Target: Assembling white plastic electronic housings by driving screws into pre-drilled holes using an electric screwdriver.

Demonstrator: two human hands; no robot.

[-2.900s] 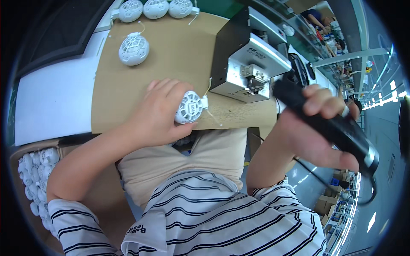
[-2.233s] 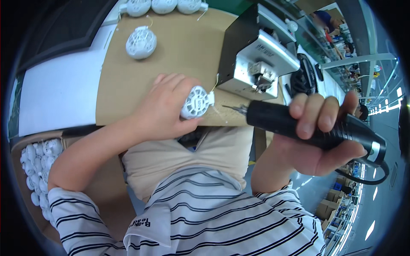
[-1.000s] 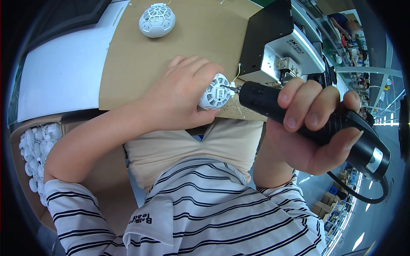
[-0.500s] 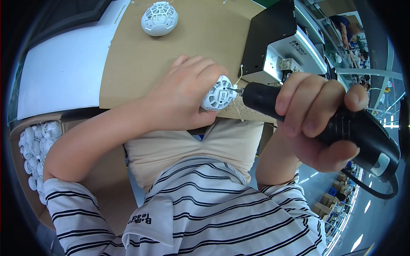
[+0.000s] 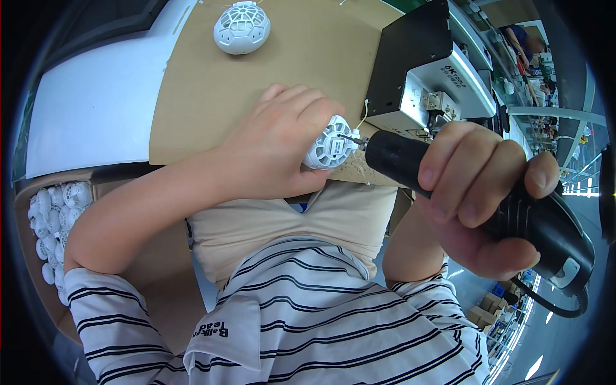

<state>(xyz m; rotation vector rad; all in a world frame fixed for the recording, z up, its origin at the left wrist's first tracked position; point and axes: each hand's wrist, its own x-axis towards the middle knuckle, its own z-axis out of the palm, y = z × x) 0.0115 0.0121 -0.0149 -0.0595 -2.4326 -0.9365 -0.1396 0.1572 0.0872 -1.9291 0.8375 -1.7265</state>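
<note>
Near the front edge of the brown work surface, my left hand (image 5: 282, 141) is closed around a white slotted plastic housing (image 5: 328, 149), its ribbed face turned to the right. A thin cord with a small white end sticks up beside it. My right hand (image 5: 481, 192) wraps around a black electric screwdriver (image 5: 398, 160) with a cable at its rear. The screwdriver's bit points left and its tip meets the housing's face near the upper part. Whether a screw sits under the tip is too small to tell. Another white round housing (image 5: 242, 29) stands at the far side.
A black and silver machine (image 5: 443, 77) stands on the right of the table. At my left, a cardboard box (image 5: 147, 289) holds several white housings (image 5: 58, 218). A white sheet (image 5: 96, 109) lies at the table's left. Another person (image 5: 523, 45) is in the far right background.
The rear of the screwdriver has dropped lower, so the tool slants more. Its tip has shifted slightly on the housing's face. My left hand keeps its hold, almost unmoved.
</note>
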